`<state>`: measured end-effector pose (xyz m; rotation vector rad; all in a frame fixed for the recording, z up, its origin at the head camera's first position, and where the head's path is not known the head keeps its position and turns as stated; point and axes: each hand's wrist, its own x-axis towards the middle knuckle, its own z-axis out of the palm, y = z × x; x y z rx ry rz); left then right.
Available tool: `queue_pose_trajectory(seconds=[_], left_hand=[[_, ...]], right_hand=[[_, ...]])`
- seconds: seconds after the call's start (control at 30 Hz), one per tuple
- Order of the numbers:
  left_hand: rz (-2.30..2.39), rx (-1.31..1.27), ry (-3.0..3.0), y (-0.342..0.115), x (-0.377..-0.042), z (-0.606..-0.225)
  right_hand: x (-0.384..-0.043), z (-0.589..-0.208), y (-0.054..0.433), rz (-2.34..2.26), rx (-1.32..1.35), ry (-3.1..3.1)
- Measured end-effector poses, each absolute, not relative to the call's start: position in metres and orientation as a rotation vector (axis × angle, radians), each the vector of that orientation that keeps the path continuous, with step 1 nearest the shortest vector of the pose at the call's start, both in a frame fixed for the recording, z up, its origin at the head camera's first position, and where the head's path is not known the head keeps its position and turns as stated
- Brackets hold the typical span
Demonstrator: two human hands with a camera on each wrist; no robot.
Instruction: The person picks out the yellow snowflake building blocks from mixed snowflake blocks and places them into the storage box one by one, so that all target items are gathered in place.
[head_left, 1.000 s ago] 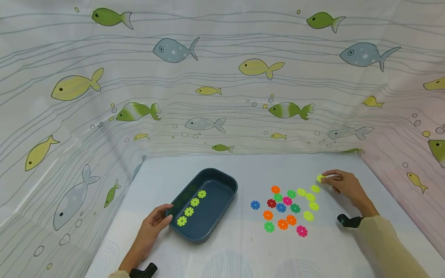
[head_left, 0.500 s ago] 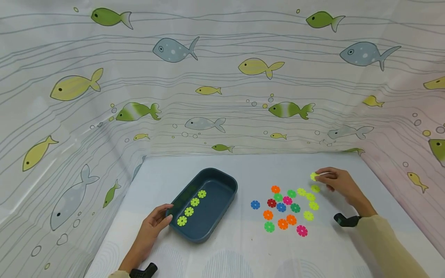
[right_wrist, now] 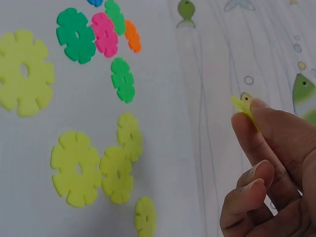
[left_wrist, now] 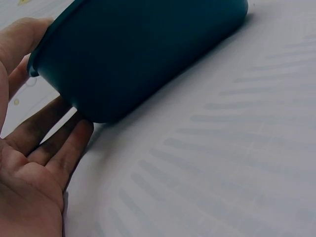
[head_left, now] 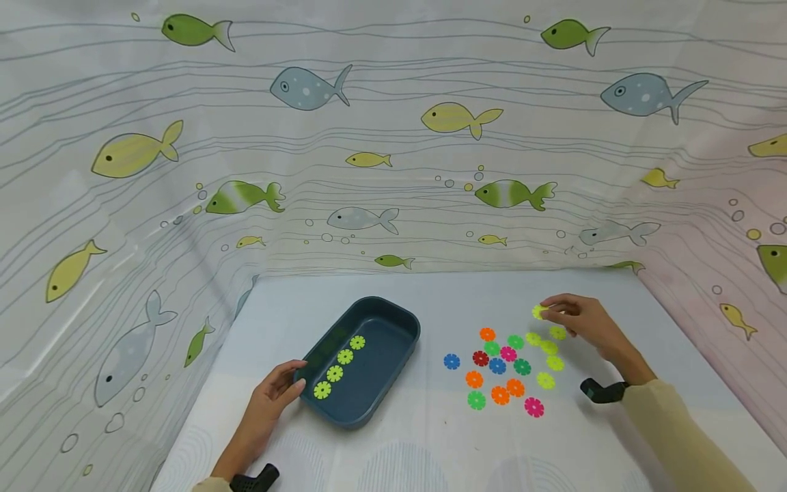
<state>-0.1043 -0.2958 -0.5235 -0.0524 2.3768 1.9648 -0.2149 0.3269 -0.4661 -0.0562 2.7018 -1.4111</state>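
Note:
My left hand (head_left: 270, 396) holds the near left end of a dark blue rectangular plastic tub (head_left: 375, 379). In the left wrist view its thumb and fingers are at the rim and outer wall of the tub (left_wrist: 133, 54). A slanting row of several yellow notched discs (head_left: 346, 357) lies inside. Over the far right of the table, my right hand (head_left: 584, 324) pinches one yellow notched disc (head_left: 538, 312) between thumb and index finger. The right wrist view has that disc (right_wrist: 243, 107) nearly edge-on, its other fingers curled. Below the hand lie several more yellow discs (head_left: 549, 348).
Loose discs spread across the right half of the white table (head_left: 418, 437): orange (head_left: 501, 395), green (head_left: 476, 400), blue (head_left: 451, 361), pink (head_left: 534, 407) and dark red (head_left: 481, 358). A fish-patterned sheet (head_left: 430, 205) rises behind the table and along both sides.
My right hand has moved left with the pinched yellow disc, which is now above the other yellow ones. The left hand and the tub have stayed in place.

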Motion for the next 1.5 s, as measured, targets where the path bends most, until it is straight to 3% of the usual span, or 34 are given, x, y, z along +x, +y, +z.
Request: queue_pose_trajectory(seconds=[1.5], left_hand=[[1.971,-0.064,2.372,-0.296,-0.104,-0.524]], right_hand=[[-0.225,-0.427,0.215,-1.464,-0.527,2.515]])
